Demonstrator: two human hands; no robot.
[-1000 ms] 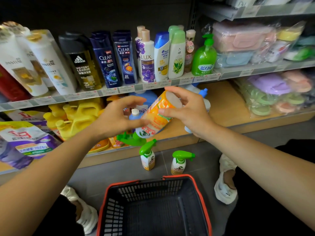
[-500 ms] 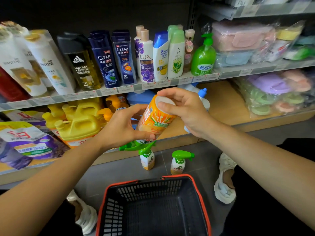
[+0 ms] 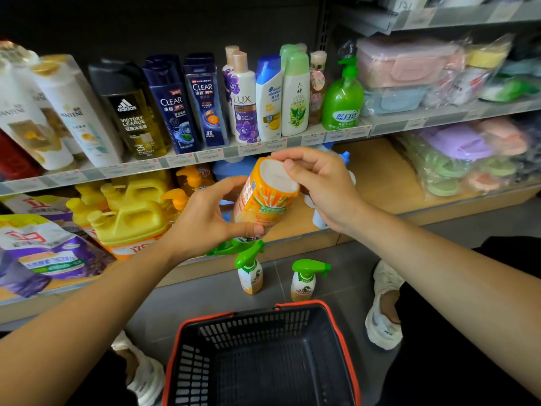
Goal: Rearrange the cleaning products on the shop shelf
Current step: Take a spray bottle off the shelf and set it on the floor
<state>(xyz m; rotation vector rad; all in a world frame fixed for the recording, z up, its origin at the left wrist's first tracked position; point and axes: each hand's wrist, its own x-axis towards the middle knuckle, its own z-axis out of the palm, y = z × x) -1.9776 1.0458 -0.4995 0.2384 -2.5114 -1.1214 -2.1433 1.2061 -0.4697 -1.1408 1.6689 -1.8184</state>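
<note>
Shop shelf: spray bottle upside down in both hands

Wooden lower shelf [image 3: 380,177] runs across the middle, with yellow jugs [image 3: 131,218] standing at its left end and a row of shampoo bottles [image 3: 175,106] on the rack above. In front of that lower shelf, an orange spray bottle [image 3: 263,203] is held in the air upside down, its white base tilted up and its green trigger [image 3: 231,249] pointing down. The left hand [image 3: 205,218] wraps around the bottle's body near the neck. The right hand [image 3: 322,186] pinches the rim of the base with curled fingers. Two smaller spray bottles [image 3: 250,273] [image 3: 304,281] stand upright on the grey floor [image 3: 205,294], near each other, between the shelf and a black basket [image 3: 298,303] with a red rim.
</note>
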